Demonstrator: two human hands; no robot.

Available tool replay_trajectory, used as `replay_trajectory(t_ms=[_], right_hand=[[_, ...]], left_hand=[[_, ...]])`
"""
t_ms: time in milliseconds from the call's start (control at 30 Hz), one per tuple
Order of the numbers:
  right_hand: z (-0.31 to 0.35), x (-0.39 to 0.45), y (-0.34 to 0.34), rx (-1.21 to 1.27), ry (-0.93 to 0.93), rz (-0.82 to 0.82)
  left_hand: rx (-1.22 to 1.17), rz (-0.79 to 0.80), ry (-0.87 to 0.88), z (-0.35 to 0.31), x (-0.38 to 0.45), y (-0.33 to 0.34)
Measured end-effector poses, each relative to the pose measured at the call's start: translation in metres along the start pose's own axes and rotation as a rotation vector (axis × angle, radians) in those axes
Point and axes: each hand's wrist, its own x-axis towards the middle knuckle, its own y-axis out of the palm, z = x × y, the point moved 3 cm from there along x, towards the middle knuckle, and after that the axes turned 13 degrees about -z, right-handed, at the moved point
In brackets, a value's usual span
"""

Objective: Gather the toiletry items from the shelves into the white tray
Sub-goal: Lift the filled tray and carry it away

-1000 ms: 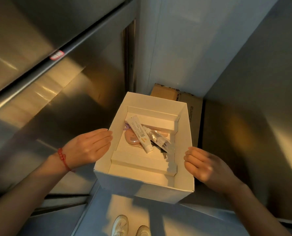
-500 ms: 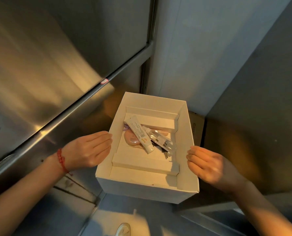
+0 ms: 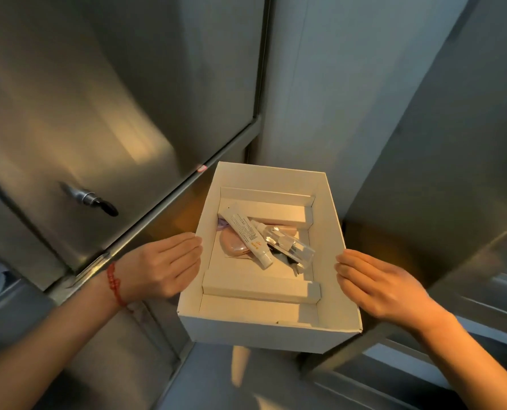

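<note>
So the big steel cabinet door with its latch handle is seen on the left. The white tray is carried in front of it, pressed between both hands from the sides. Straight fingers of the left hand and right hand are laid flat against its walls. Inside, a white tube is laid over a pink puff, with a clear bottle beside it.
</note>
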Motion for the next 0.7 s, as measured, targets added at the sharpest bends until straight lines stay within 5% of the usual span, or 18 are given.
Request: replay_trajectory(t_ms=[267,700], right_hand=[[0.018,0.026,-0.049,-0.061,0.028,0.028],[0.038,0.037,-0.123,-0.116,0.052,0.126]], left_hand=[[0.080,-0.198,0.116,-0.004,0.006,-0.048],[0.029,-0.165,0.163,-0.021,0.022,-0.094]])
